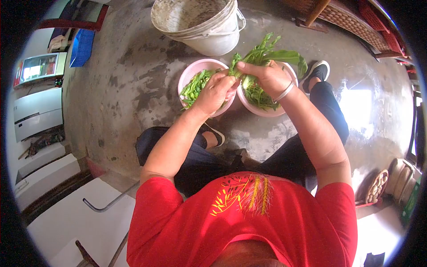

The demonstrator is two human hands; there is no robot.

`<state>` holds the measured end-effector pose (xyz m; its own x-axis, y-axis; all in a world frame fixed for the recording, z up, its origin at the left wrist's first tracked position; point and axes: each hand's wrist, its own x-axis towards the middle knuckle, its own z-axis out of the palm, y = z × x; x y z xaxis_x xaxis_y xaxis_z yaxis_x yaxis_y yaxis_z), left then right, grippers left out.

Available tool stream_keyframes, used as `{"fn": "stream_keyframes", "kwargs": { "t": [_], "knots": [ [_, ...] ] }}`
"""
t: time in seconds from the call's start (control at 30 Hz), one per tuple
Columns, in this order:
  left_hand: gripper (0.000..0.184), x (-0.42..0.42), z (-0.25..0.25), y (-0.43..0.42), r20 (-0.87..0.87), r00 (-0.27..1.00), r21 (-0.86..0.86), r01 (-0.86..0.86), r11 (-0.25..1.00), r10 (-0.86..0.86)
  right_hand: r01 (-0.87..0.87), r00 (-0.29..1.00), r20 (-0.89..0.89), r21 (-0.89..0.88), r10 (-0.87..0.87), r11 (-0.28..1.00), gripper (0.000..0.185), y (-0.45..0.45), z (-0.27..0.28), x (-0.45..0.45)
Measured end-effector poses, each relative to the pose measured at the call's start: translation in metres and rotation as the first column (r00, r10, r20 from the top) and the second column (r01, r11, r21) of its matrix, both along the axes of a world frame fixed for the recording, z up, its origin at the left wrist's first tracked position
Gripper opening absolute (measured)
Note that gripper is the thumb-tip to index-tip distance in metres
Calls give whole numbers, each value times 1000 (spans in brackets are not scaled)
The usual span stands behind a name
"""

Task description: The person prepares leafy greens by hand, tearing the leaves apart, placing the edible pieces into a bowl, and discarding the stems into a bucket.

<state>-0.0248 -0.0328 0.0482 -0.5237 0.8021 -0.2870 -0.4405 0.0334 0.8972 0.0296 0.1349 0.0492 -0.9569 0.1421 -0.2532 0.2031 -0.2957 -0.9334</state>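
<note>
Both of my hands meet above two pink baskets, closed on a bunch of leafy greens [255, 56]. My left hand [216, 92] pinches the stem end with thumb and fingers. The bunch runs through my right hand [270, 79], thumb along it, leaves sticking out up and to the right. Below my left hand is the left pink basket [183, 79], holding loose green leaves [194, 89]. Under my right hand stands the right pink basket [262, 112], with more greens [262, 99] in it, partly hidden by the hand and wrist.
A dirty white bucket [218, 42] with a wire handle stands just beyond the baskets on the stained concrete floor [120, 84]. My shoes [321, 71] are either side of the baskets. A wooden bench with a woven surface [351, 24] is at upper right, a blue bin [82, 48] at upper left.
</note>
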Motion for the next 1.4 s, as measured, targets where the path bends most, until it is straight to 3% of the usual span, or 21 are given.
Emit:
{"fn": "stream_keyframes", "kwargs": {
  "t": [0.2, 0.4, 0.5, 0.6, 0.73, 0.8, 0.83, 0.87, 0.93, 1.03, 1.07, 1.17, 1.2, 1.23, 1.3, 1.37, 1.4],
  "knots": [
    [20, 2, 9, 2, 4, 999, 35, 34, 999, -34, -55, 998, 12, -482, 69, 874, 17, -1, -13, -1],
    [16, 6, 7, 6, 225, 973, 148, -77, 986, 42, -28, 1000, -18, -567, 21, 823, 19, -4, -16, -1],
    [19, 10, 8, 10, 315, 938, 104, -185, 977, 144, 34, 997, -56, -376, -59, 926, 18, -6, -41, -3],
    [19, -1, 3, 1, 378, 926, 154, -39, 987, -22, -72, 997, -26, -478, 68, 875, 20, -1, -14, 1],
    [20, -9, 6, -6, 207, 964, -35, 175, 984, -165, -156, 987, -57, -138, 149, 978, 17, 3, 6, 5],
    [21, -9, -5, -8, -271, 919, -169, 248, 954, -287, -215, 975, 41, -89, 219, 973, 19, 8, 13, 6],
    [22, -8, -5, -7, -434, 844, -239, 228, 944, -314, -246, 963, 91, -67, 252, 967, 20, 8, 15, 6],
    [23, -6, -4, -6, -578, 742, -309, 184, 933, -338, -160, 980, 90, -156, 175, 975, 19, 3, 6, 6],
    [26, -4, 4, -2, -737, 587, -401, 21, 916, -336, -68, 993, 80, -258, 92, 964, 17, -3, -10, 2],
    [29, -2, 21, 5, -830, 473, -371, -69, 926, -297, 4, 999, 41, -323, 9, 946, 14, -5, -15, 0],
    [30, -3, 21, 5, -796, 516, -411, -77, 908, -317, 20, 1000, 22, -330, -14, 944, 13, -4, -12, 1],
    [31, -9, 14, 9, -684, 626, -528, -71, 846, -374, 23, 1000, 19, 31, -24, 999, 14, -6, 10, 8],
    [31, -10, 11, 10, -645, 653, -564, -56, 824, -397, -34, 996, -70, 319, 60, 947, 16, -6, 22, 12],
    [32, -12, 6, 12, -603, 682, -598, -42, 800, -414, -34, 987, -130, 387, 91, 921, 17, -7, 18, 13],
    [36, -12, -5, 10, -663, 608, -579, -45, 814, -438, -21, 955, -241, 520, 171, 854, 19, -5, 6, 16],
    [38, -9, 5, 15, -698, 532, -608, -86, 789, -479, 32, 983, -176, 436, 51, 899, 21, -8, 3, 16],
    [40, -6, 17, 17, -607, 579, -710, -87, 699, -545, 33, 995, -102, 391, 8, 920, 21, -9, 6, 16]
  ]
}}
